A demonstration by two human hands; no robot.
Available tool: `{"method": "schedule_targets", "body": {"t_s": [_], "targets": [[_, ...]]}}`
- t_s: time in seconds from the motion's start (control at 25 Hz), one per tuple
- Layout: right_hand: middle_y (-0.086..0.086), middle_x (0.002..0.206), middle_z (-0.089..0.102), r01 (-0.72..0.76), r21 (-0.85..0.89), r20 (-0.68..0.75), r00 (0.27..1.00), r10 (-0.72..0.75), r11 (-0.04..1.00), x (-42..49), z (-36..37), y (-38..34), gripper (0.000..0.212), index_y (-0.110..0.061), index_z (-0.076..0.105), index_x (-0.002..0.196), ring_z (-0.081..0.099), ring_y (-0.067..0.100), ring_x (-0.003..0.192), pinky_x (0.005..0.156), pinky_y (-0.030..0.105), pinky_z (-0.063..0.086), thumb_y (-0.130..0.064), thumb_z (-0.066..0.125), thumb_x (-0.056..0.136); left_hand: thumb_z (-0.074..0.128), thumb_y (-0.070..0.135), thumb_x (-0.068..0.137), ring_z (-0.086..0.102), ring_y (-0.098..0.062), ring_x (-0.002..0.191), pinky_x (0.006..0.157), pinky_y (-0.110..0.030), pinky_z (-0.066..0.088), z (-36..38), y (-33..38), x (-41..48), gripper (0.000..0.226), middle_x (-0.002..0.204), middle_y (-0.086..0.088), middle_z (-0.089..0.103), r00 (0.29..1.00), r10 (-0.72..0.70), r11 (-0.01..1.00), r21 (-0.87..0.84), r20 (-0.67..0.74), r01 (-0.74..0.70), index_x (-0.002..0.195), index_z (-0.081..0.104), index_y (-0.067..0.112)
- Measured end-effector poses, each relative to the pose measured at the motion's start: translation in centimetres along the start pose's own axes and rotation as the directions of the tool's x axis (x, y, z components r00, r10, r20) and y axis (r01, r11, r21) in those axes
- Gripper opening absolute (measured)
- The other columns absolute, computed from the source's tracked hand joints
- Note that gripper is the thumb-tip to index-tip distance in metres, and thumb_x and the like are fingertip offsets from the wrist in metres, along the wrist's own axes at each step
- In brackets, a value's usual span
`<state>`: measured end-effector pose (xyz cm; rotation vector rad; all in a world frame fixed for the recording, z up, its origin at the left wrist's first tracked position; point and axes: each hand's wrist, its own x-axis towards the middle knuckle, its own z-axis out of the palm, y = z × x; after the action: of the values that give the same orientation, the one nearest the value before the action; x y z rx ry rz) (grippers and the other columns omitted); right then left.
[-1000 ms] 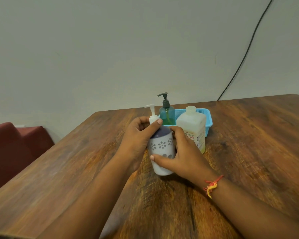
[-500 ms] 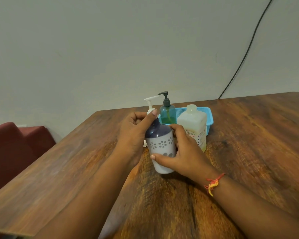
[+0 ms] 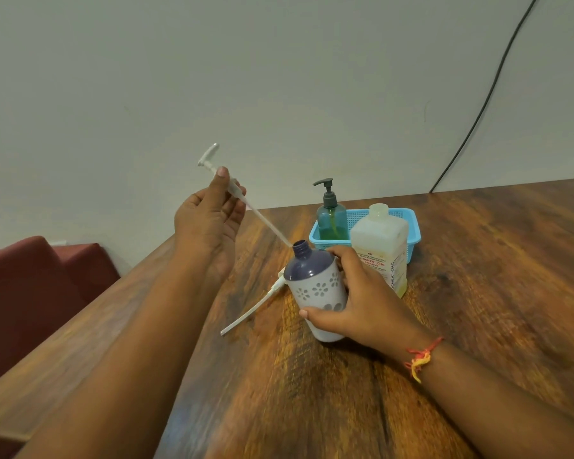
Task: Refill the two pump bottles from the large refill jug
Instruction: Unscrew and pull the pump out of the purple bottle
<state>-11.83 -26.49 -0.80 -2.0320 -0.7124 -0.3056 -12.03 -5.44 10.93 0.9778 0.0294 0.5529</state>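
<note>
Head view: table [image 3: 478, 326] carries everything, largest first. Jug [image 3: 380, 246] stands capped, just beyond the right hand's knuckles, touching or nearly touching the front of the basket [image 3: 408, 223]. Green bottle [image 3: 332, 217] stands in the basket, pump on, beyond the right hand.

Change since half a second ago: the pump [image 3: 236, 193] was seated in the floral bottle [image 3: 317, 289]; now it is lifted clear, and the neck is open. Judgement: opening step done for this bottle; it is ready to receive the pour. Jug cap not yet off.

Right hand [image 3: 355, 306] wraps the floral bottle from its right side, steadying it on the table. Bottle tilted, long axis leaning left and away, mouth pointing up-left.

Left hand [image 3: 209, 220] pinches the pump collar with thumb and fingers, raised well above the table. Pump's long axis runs diagonally: head up-left above the fingertips, dip tube down-right, its tip just at the bottle mouth; cannot tell whether fully out.

A second loose pump tube [image 3: 249, 313] lies on the table, below and between the hands.
</note>
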Motion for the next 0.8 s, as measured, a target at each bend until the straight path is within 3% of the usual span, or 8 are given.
{"method": "schedule_targets", "body": {"t_s": [0.16,0.24,0.36,0.44,0.52,0.6,0.8], "targets": [[-0.025,0.128,0.05,0.001,-0.01,0.006,1.0,-0.001,1.0,0.0,0.1,0.3,0.088,-0.052,0.026,0.133,0.051,-0.006,0.115,0.082,0.015,0.047,-0.068,0.08,0.065,0.08,0.028,0.088,0.075,-0.013,0.076,0.07,-0.023,0.059,-2.1,1.5,1.6,0.029,0.075,-0.001,0.077,0.991,0.031,0.999,-0.026,-0.129,-0.035,0.102,0.069,0.006],[-0.026,0.128,0.05,0.003,-0.006,-0.012,1.0,-0.003,1.0,0.0,0.2,0.3,0.088,-0.052,0.027,0.133,0.051,-0.007,0.116,0.082,0.016,0.048,-0.068,0.08,0.065,0.079,0.032,0.088,0.074,-0.014,0.08,0.072,-0.025,0.059,-3.5,0.8,1.9,0.031,0.084,-0.003,0.076,0.995,0.015,0.967,0.256,-0.096,0.01,0.102,0.068,0.008],[-0.033,0.122,0.048,0.004,-0.003,-0.043,0.999,-0.004,1.0,0.0,0.2,0.1,0.086,-0.055,0.026,0.13,0.046,-0.019,0.114,0.076,0.01,0.046,-0.069,0.08,0.065,0.079,0.034,0.086,0.067,-0.02,0.083,0.069,-0.028,0.056,-5.6,-3.3,0.4,0.032,0.096,-0.011,0.071,0.988,-0.148,0.668,0.742,0.051,0.061,0.095,0.061,0.01],[-0.038,0.118,0.044,-0.007,-0.005,-0.047,0.999,0.007,1.0,0.0,0.2,0.2,0.087,-0.052,0.026,0.132,0.042,-0.025,0.112,0.072,0.007,0.045,-0.071,0.078,0.065,0.084,0.036,0.081,0.062,-0.013,0.071,0.056,-0.024,0.05,-6.6,-6.3,-0.9,0.033,0.086,-0.002,0.069,0.984,-0.157,0.429,0.903,0.087,-0.011,0.091,0.061,0.015],[-0.037,0.118,0.043,-0.013,-0.01,-0.057,0.998,0.012,1.0,0.1,0.2,0.5,0.092,-0.049,0.026,0.136,0.041,-0.027,0.11,0.071,0.006,0.043,-0.074,0.076,0.064,0.087,0.04,0.077,0.061,-0.01,0.069,0.053,-0.026,0.047,-7.2,-8.5,-1.9,0.034,0.08,0.004,0.067,0.981,-0.124,0.199,0.972,0.151,-0.124,0.087,0.062,0.02],[-0.032,0.121,0.044,-0.019,-0.018,-0.054,0.998,0.018,1.0,0.2,0.4,0.6,0.095,-0.047,0.025,0.139,0.04,-0.027,0.108,0.071,0.006,0.041,-0.077,0.074,0.063,0.088,0.042,0.075,0.063,-0.011,0.073,0.059,-0.031,0.054,-7.7,-9.7,-2.4,0.034,0.081,0.007,0.067,0.964,-0.137,0.104,0.971,0.226,-0.213,0.086,0.062,0.023],[-0.028,0.126,0.044,-0.02,-0.027,-0.027,0.999,0.02,0.999,0.4,0.8,1.1,0.095,-0.045,0.025,0.141,0.04,-0.025,0.109,0.075,0.007,0.04,-0.073,0.076,0.066,0.082,0.041,0.082,0.061,-0.006,0.075,0.06,-0.028,0.054,-8.5,-10.4,-2.3,0.024,0.083,0.011,0.066,0.938,-0.09,0.068,0.942,0.333,-0.328,0.082,0.061,0.028]]}}
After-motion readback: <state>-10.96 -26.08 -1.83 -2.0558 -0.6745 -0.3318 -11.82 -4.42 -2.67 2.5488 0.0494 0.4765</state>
